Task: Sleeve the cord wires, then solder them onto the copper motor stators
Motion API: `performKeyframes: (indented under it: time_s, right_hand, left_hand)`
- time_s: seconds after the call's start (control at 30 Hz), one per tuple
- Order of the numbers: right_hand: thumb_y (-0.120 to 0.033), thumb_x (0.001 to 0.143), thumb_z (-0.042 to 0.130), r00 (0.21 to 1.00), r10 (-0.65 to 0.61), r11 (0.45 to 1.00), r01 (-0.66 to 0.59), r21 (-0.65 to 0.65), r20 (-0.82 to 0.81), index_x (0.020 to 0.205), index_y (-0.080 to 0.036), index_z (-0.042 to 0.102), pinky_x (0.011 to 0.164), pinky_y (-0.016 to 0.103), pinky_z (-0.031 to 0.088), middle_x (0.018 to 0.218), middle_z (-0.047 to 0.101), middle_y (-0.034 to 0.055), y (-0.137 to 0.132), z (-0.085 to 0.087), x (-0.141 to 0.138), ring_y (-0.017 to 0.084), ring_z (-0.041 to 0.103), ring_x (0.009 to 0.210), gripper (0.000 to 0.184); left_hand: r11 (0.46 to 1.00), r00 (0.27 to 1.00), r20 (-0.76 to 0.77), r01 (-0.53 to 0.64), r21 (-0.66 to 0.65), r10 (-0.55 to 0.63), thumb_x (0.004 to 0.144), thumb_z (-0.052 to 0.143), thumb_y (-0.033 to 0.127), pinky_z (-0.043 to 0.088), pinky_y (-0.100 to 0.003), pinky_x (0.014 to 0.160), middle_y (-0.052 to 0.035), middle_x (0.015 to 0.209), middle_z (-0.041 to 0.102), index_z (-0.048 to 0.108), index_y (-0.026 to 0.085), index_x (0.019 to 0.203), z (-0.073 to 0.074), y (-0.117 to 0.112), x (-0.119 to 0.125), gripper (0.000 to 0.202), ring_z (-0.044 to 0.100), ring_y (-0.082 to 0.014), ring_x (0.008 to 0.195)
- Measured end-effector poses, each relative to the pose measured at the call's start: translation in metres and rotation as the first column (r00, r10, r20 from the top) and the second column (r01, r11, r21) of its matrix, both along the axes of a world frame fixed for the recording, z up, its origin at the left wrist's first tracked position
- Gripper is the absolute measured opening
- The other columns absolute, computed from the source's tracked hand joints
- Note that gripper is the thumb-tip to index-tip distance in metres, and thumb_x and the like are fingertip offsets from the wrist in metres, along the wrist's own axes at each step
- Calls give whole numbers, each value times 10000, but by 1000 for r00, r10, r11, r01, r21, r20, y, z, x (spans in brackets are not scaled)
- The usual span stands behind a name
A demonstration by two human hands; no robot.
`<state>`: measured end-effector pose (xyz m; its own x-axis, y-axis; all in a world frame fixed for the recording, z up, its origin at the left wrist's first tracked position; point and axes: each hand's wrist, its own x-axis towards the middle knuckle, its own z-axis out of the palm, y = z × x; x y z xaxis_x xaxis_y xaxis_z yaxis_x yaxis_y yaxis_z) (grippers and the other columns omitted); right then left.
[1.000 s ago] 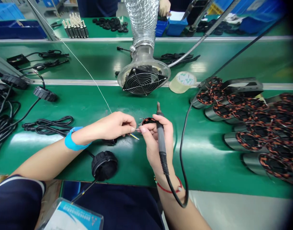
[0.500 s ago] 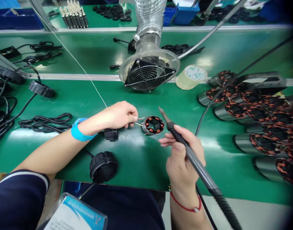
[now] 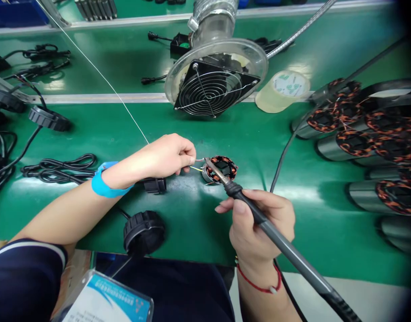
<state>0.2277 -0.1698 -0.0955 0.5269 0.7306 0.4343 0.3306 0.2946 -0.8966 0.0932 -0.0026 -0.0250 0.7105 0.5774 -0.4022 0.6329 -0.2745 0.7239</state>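
My left hand, with a blue wrist strap, pinches thin wires and a strand of solder wire beside a small motor stator with copper windings on the green mat. My right hand is closed round a soldering iron, held like a pen. Its tip rests at the wire ends on the stator's left edge, close to my left fingertips. A small black connector lies just below my left hand.
A fume extractor fan stands behind the stator, a tape roll to its right. Several wound stators lie at the right. Black cables and round black caps lie at the left and front.
My right hand turned the iron from upright to a pen hold, drew off the stator, then brought the tip down and left onto the wire ends. The left hand kept its pinch.
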Motion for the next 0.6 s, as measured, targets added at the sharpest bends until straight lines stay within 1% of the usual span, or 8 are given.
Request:
performKeyframes:
  time_s: [0.3, 0.43, 0.6]
  right_hand:
    - [-117, 814, 656, 1000, 19, 999, -19, -37, 9, 992, -189, 577, 450, 227, 560, 704, 679, -37, -2, 3, -1, 137, 684, 510, 207]
    - [-138, 810, 668, 1000, 1, 999, 0, -42, 11, 980, -181, 578, 436, 240, 556, 693, 685, -23, -2, 4, -1, 147, 679, 503, 197]
    - [-153, 805, 675, 999, -22, 999, 21, -32, -26, 963, -172, 582, 434, 239, 550, 682, 685, -20, -2, 3, -1, 147, 675, 498, 184]
  left_hand:
    - [1000, 1000, 15, -3, 7, 3, 846, 532, 231, 409, -209, 524, -38, 747, 711, 641, 141, 772, -3, 1, -1, 160, 584, -90, 552]
    - [1000, 1000, 14, -15, 4, 15, 846, 530, 224, 406, -207, 530, -38, 739, 709, 637, 140, 764, -3, 1, 0, 158, 576, -86, 545]
    - [1000, 1000, 9, -24, -10, 24, 844, 533, 221, 405, -207, 530, -42, 747, 712, 638, 136, 772, -2, 1, 0, 153, 566, -81, 536]
